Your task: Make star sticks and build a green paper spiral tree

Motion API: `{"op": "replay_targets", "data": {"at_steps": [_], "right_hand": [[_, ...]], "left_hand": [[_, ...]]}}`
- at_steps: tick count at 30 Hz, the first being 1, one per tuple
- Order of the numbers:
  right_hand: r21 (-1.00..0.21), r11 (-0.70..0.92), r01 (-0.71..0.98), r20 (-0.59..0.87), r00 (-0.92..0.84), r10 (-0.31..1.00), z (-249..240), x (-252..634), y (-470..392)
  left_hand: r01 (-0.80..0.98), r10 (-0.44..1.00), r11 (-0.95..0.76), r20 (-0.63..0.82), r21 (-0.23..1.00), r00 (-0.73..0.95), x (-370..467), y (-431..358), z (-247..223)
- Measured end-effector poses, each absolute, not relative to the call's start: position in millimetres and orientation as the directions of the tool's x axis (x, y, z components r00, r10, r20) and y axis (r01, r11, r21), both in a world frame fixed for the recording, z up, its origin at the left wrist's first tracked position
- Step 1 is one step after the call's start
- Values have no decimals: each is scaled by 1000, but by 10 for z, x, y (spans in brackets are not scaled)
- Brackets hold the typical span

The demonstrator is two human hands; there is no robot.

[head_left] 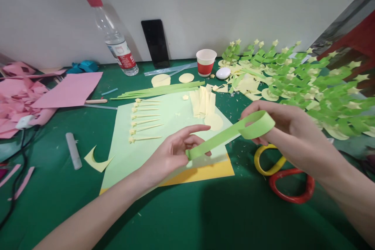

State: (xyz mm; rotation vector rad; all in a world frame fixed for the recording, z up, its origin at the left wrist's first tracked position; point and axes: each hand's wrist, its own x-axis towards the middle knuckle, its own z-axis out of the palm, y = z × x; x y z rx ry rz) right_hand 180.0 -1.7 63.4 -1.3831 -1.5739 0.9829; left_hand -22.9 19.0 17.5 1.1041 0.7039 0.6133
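A green paper strip stretches between my two hands above the table. My left hand pinches its lower end, where the paper is curled small, while the index finger points out to the right. At the other end the strip bends into a loose loop, and my right hand grips it there from behind, fingertips partly hidden by the paper. Beneath my hands lie a pale green sheet and a yellow-orange sheet. Scissors with yellow and red handles rest below my right hand.
Several star-tipped paper sticks lie in a column beside cream strips. Green strips, a paper cup, a bottle and a phone are behind. Star-topped green paper plants crowd the right; pink paper is left.
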Motion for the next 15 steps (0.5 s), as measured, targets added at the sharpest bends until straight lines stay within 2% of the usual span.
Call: {"op": "replay_targets", "data": {"at_steps": [5,7,10,15], "right_hand": [[-951,-38,306,-86,-145,986,585,1766,27],[-958,-106,268,-153,-158,976,561,1765,45],[-966,-171,192,-198,-131,971,542,1812,76],[-978,-185,92,-184,21,983,566,2004,148]], "left_hand": [[25,696,92,-82,995,714,-240,110,255],[36,658,46,-58,998,751,-245,93,274],[50,617,58,-75,997,783,-255,86,277],[-14,601,107,-53,994,798,-268,88,270]]}}
